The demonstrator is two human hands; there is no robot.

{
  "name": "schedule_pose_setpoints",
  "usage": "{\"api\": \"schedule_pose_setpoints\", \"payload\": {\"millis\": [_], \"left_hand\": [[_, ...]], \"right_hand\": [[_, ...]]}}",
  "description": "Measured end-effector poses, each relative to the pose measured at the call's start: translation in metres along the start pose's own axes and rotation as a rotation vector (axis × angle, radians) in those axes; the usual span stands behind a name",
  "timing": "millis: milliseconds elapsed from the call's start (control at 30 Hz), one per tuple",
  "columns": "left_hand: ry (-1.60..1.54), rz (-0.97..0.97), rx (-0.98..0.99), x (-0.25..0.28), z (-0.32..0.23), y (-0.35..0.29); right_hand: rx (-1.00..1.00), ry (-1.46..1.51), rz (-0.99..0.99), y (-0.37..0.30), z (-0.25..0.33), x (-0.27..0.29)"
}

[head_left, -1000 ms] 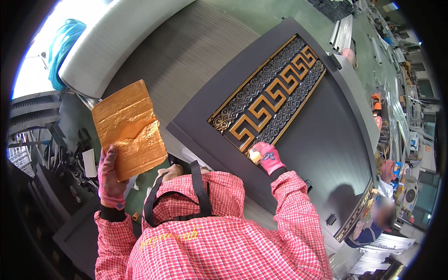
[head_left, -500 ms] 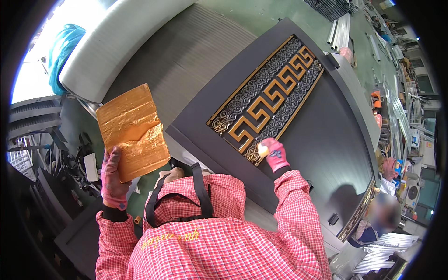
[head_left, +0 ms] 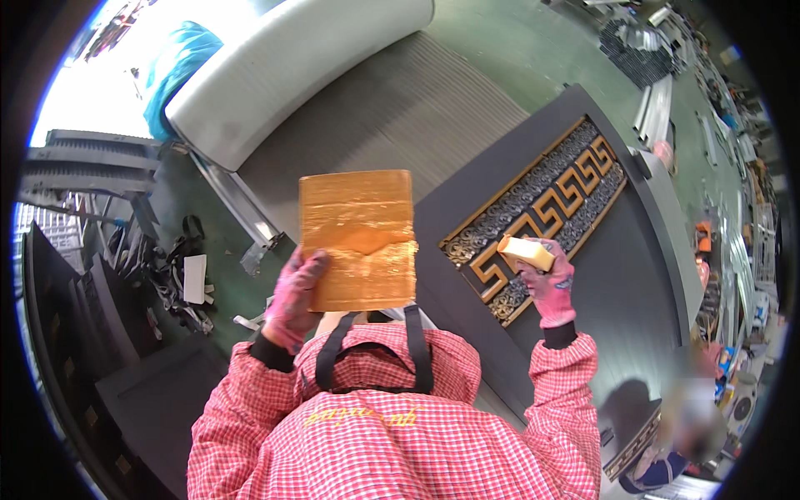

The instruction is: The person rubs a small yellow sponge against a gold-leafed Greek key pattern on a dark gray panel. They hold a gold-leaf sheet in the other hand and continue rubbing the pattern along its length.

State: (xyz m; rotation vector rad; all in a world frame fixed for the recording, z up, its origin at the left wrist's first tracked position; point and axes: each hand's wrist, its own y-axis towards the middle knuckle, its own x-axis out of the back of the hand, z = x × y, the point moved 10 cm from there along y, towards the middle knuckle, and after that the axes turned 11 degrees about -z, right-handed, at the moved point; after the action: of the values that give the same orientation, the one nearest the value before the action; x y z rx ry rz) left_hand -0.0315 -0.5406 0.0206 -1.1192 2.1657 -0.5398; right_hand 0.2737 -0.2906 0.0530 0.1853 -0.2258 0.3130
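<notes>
My left hand point(head_left: 293, 302), in a pink glove, grips the left edge of a flat rectangular board point(head_left: 358, 212) coated with wet-looking gold paint, its thumb over the front. My right hand point(head_left: 553, 287), also in a pink glove, is closed around a pale block-shaped sponge point(head_left: 528, 252) with gold-orange on its left end. That sponge is over the lower end of the ornamental band on a dark grey door panel point(head_left: 617, 292); whether it touches is unclear. The band has a gold Greek-key strip point(head_left: 546, 210) between black scrollwork borders, some scrolls tinted gold.
A large grey ribbed roll point(head_left: 292, 75) lies beyond the panel at upper left. Stacked dark panels point(head_left: 92, 300) stand at the left, near a cluttered floor. At lower right, a person point(head_left: 667, 462) is beside another patterned band. Metal profiles point(head_left: 654, 112) lie at upper right.
The board has moved right and turned more upright in my left hand. My right hand has shifted from the band's lower edge, and the sponge shows more fully. The whole view has turned.
</notes>
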Motion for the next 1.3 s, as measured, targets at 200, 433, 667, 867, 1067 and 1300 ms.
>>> {"api": "schedule_pose_setpoints", "payload": {"millis": [200,433,667,867,1067,1300], "left_hand": [[-0.06,0.138,0.095,-0.019,0.002,0.001],[-0.075,0.236,0.147,-0.02,-0.011,0.007],[-0.065,0.263,0.174,-0.019,-0.015,0.016],[-0.084,0.219,0.114,-0.011,-0.019,0.017],[-0.11,0.062,0.045,0.02,-0.013,0.012],[-0.068,-0.146,-0.01,0.037,-0.008,-0.017]], "right_hand": [[0.319,-0.085,0.353,0.002,0.133,-0.115],[0.704,-0.334,0.409,0.001,0.19,-0.168],[0.633,-0.354,0.519,0.005,0.183,-0.185],[0.615,-0.441,0.249,0.04,0.158,-0.131],[0.087,-0.594,0.201,0.055,-0.042,-0.034],[0.154,-0.714,0.44,0.017,-0.126,-0.095]]}}
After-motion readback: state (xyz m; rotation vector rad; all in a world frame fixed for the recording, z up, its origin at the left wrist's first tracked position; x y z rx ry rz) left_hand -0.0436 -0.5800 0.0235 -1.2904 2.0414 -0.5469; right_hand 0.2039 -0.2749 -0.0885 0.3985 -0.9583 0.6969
